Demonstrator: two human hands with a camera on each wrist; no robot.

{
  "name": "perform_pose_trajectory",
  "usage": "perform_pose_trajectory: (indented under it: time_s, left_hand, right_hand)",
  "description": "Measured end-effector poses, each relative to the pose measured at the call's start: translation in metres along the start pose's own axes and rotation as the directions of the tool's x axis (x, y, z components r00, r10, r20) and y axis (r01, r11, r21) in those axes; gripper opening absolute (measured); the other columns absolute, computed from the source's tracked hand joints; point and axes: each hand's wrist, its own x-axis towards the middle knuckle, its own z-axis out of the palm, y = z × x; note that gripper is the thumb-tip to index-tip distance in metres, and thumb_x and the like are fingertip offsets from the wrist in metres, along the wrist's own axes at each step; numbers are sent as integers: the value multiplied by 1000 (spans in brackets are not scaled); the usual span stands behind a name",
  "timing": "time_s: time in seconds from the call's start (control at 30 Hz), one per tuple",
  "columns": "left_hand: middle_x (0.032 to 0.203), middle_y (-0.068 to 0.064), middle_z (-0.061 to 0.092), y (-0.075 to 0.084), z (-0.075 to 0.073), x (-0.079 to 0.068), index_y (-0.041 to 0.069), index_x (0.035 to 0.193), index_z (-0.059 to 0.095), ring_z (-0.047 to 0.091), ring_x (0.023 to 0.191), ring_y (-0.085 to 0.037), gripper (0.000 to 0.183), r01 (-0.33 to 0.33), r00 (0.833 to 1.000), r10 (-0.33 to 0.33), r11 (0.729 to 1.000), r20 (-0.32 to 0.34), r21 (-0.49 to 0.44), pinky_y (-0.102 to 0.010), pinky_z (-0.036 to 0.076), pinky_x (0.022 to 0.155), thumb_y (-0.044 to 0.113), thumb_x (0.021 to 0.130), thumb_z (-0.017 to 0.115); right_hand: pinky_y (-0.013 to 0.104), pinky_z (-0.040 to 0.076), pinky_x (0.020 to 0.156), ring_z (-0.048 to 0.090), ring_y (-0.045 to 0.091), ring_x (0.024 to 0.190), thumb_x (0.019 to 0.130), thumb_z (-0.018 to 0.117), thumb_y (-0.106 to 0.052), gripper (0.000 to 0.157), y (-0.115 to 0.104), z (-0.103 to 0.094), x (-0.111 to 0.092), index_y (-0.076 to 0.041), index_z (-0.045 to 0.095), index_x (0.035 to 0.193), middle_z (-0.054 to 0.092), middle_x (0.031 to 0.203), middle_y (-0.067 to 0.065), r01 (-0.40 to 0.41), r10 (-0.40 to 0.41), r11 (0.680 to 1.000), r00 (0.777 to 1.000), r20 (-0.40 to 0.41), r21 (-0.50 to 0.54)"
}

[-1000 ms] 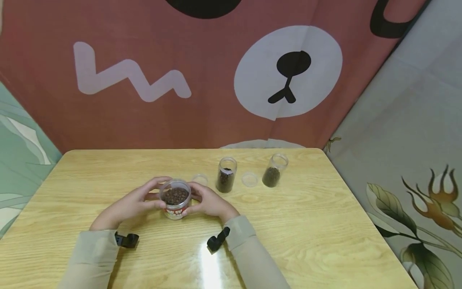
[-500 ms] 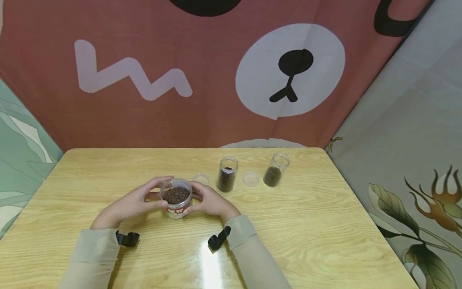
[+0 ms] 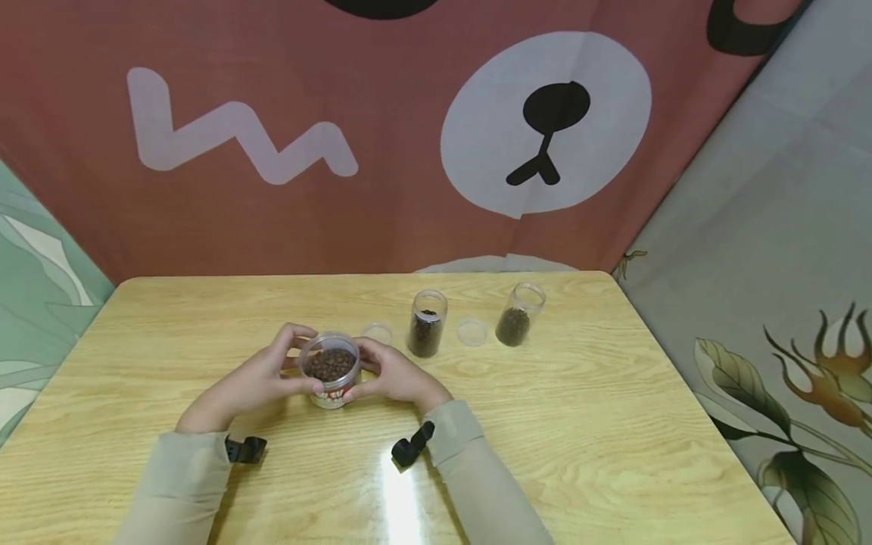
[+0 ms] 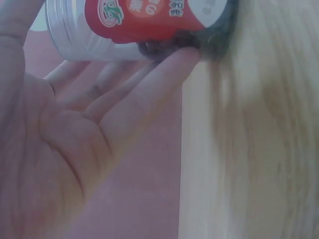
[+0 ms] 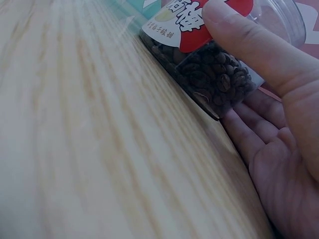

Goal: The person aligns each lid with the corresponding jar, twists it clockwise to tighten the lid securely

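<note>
A short clear plastic jar (image 3: 331, 398) with a red and white label stands between both hands, its top uncovered. Brown coffee beans (image 3: 329, 365) partly fill it. My left hand (image 3: 262, 376) holds the left side, thumb near the front rim and fingers behind. From the right, my right hand (image 3: 398, 376) grips the jar, its thumb on the front. In the left wrist view, the jar (image 4: 142, 22) lies across the fingers of the left hand (image 4: 70, 134). The right wrist view has the right thumb (image 5: 224, 17) pressing the label; the jar's base appears to rest on the table.
Behind the jar stand two uncovered clear jars, one with dark beans (image 3: 425, 333) and one with small dark grains (image 3: 513, 325). A clear lid (image 3: 471, 331) lies between them, and another lid (image 3: 377, 333) lies to their left. The wooden table (image 3: 579, 446) meets a red curtain.
My left hand has shifted slightly on the jar, its thumb moving a little right along the front rim. The right hand keeps its hold. The head view has tilted down slightly.
</note>
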Motion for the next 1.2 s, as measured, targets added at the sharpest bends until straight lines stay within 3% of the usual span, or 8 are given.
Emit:
perform_pose_trajectory:
  time_s: [0.43,0.8,1.2]
  left_hand:
    - [145,-26,47,-6,-4,1,8,150,33,56,124,-50,68,-51,997,52,998,61,-21,-63,47,101,16,95,72]
    - [148,-25,46,-7,-7,-2,12,153,34,55,125,-50,67,-37,998,39,999,58,-21,-64,47,100,16,97,70]
    - [147,-22,46,-14,-5,-1,9,154,33,56,126,-46,69,-51,997,56,995,61,-84,-62,44,104,13,96,71]
  right_hand:
    - [25,37,114,50,12,135,81,83,3,77,-3,-1,0,-8,47,148,53,147,6,-9,9,1000,1000,3,-20]
    - [25,37,114,50,11,135,80,83,4,79,-1,-1,1,-8,47,149,53,147,7,-13,13,1000,1000,1,-18]
    - [25,38,114,51,12,135,79,83,6,79,2,-1,1,-6,47,149,55,146,8,18,-18,1000,1000,-7,14]
